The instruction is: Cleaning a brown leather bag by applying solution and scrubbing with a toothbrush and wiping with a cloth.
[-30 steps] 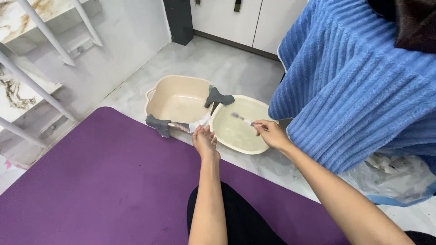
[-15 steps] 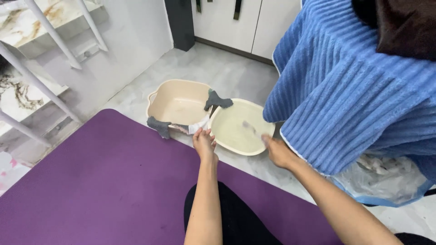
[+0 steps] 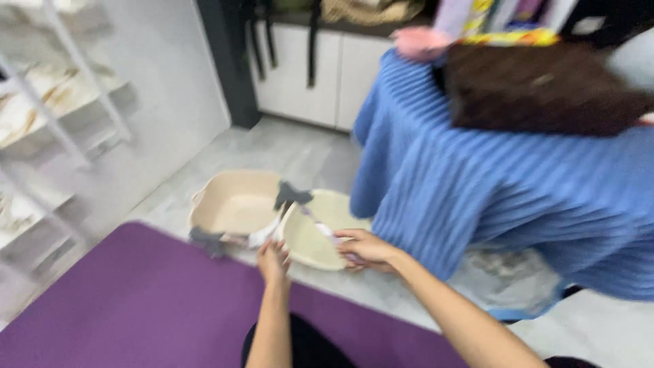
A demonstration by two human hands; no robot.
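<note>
right hand [image 3: 361,247] gripping toothbrush [image 3: 320,226] over round basin [image 3: 300,238] | left hand [image 3: 272,257] pinching grey sock [image 3: 262,235] draped on square basin [image 3: 235,201] rim | tip: pin the cloth taut, brush in short strokes

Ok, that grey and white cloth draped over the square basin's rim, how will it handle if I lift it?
The cloth sags over the square basin, so probably floppy. Likely light; wetness can't be told through the blur. The left hand is at its white end.
</note>
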